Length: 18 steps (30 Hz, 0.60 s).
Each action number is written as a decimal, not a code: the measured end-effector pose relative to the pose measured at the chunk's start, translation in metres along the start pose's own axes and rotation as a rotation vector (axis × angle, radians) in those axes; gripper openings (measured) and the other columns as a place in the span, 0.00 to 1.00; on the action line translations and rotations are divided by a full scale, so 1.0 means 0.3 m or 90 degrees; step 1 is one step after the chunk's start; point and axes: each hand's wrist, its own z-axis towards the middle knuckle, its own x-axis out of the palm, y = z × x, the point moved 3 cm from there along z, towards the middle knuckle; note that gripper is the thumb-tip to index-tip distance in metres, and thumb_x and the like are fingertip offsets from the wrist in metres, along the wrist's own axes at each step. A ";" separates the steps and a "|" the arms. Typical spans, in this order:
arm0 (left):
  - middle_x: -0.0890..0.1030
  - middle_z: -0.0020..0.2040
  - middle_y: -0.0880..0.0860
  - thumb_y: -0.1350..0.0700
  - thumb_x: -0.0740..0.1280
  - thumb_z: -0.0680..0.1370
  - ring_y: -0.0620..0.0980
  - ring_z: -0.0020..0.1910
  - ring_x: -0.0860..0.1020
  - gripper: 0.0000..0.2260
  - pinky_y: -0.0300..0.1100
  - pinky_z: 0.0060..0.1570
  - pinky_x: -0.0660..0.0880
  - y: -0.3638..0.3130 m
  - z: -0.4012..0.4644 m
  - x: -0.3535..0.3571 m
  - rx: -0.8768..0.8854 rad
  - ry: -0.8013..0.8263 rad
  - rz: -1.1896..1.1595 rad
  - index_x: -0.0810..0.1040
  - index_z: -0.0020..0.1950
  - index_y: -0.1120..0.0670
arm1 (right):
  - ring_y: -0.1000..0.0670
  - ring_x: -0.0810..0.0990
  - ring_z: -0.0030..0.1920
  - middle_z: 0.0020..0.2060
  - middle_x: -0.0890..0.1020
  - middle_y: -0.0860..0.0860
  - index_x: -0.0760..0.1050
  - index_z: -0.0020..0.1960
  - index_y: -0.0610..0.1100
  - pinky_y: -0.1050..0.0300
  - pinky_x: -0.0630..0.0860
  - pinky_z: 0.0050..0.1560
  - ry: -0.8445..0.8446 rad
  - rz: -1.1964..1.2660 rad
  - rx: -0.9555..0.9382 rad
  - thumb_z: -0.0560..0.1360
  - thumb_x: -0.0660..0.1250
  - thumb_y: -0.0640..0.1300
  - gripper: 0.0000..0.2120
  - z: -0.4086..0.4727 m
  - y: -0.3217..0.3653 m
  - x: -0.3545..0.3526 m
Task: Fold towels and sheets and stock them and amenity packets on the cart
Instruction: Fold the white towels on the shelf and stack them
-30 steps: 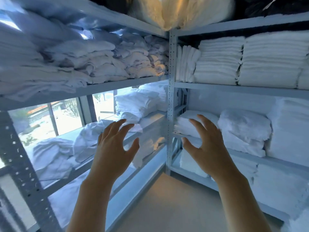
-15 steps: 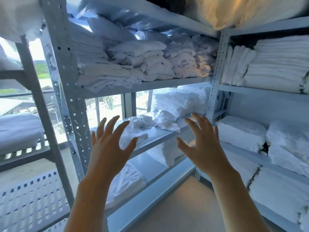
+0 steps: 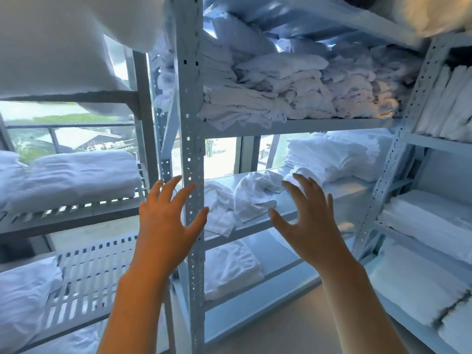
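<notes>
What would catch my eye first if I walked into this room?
Two bare hands, the left hand and right hand, reach forward with fingers spread, holding nothing. Between them rises a pale perforated metal shelf post. Behind it a crumpled white towel lies loose on the middle shelf, under a heaped stack of folded white linens.

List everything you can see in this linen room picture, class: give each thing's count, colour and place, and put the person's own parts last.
Metal shelving rack: one ahead, pale grey, perforated upright in the centre; further racks at left and right.
Folded linen stacks: several, white, upper shelf of the centre rack.
Crumpled cloths: a few, white, loose on the middle shelf.
Neat towel pile: one, white, middle shelf, right of the cloths.
Folded bedding: one bundle, white, left rack.
Stacked towels: several, white, right rack.
Window: behind the racks, daylight.
Left hand: one, fingers spread, holding nothing.
Right hand: one, fingers spread, holding nothing.
</notes>
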 end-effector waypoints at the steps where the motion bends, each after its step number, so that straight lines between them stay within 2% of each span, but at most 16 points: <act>1: 0.65 0.80 0.48 0.32 0.58 0.76 0.55 0.81 0.56 0.31 0.64 0.78 0.57 0.032 -0.007 -0.014 -0.010 -0.007 0.001 0.72 0.76 0.44 | 0.50 0.51 0.82 0.80 0.59 0.55 0.66 0.76 0.55 0.30 0.49 0.79 0.002 0.007 -0.008 0.76 0.53 0.70 0.33 0.011 0.023 0.023; 6: 0.66 0.79 0.49 0.33 0.59 0.77 0.57 0.81 0.58 0.29 0.66 0.77 0.58 0.166 -0.041 -0.069 -0.058 -0.035 0.017 0.73 0.74 0.44 | 0.51 0.52 0.82 0.80 0.59 0.56 0.66 0.77 0.54 0.31 0.49 0.80 0.029 0.033 -0.032 0.76 0.52 0.71 0.34 0.049 0.103 0.117; 9: 0.66 0.79 0.49 0.33 0.59 0.77 0.57 0.81 0.58 0.29 0.66 0.77 0.58 0.205 -0.054 -0.090 -0.080 -0.046 0.024 0.72 0.74 0.43 | 0.50 0.53 0.82 0.80 0.59 0.55 0.67 0.76 0.53 0.31 0.49 0.79 0.043 0.049 -0.038 0.78 0.56 0.68 0.32 0.063 0.126 0.154; 18: 0.65 0.80 0.48 0.32 0.58 0.76 0.56 0.81 0.58 0.29 0.66 0.77 0.59 0.178 -0.045 -0.024 -0.104 -0.055 0.027 0.72 0.75 0.42 | 0.50 0.52 0.82 0.80 0.60 0.54 0.66 0.77 0.52 0.33 0.49 0.80 0.066 0.090 -0.056 0.78 0.61 0.65 0.31 0.110 0.066 0.189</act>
